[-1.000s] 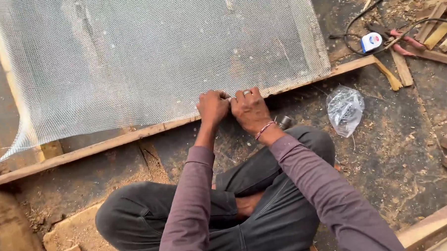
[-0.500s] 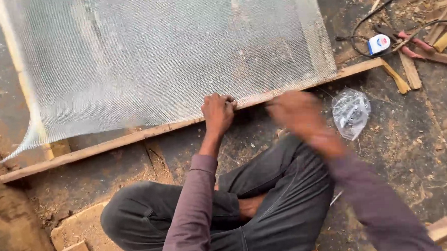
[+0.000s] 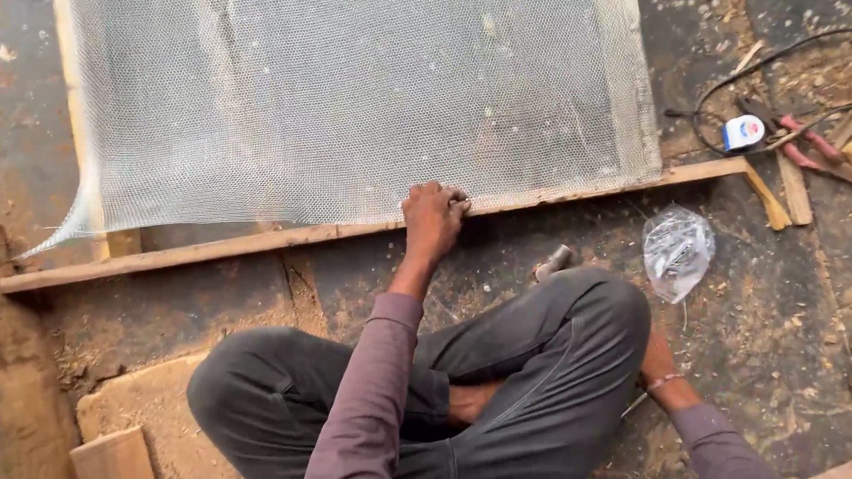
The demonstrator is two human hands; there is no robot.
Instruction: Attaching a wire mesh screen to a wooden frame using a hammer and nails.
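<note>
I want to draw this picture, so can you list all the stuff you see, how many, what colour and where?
wire mesh: one sheet, grey-white, spread over the frame at the top
wooden frame: one, pale brown, long bar along the mesh's near edge, another bar on the left
clear bag: one, see-through with small metal bits inside, right of the knee
tape measure: one, white and blue, upper right
black cable: one, curling at upper right
wood scraps: several, brown, right side
wood block: one, light brown, bottom left
left hand: pressing the mesh edge onto the bar
right hand: hidden behind the knee, only the wrist shows
</note>
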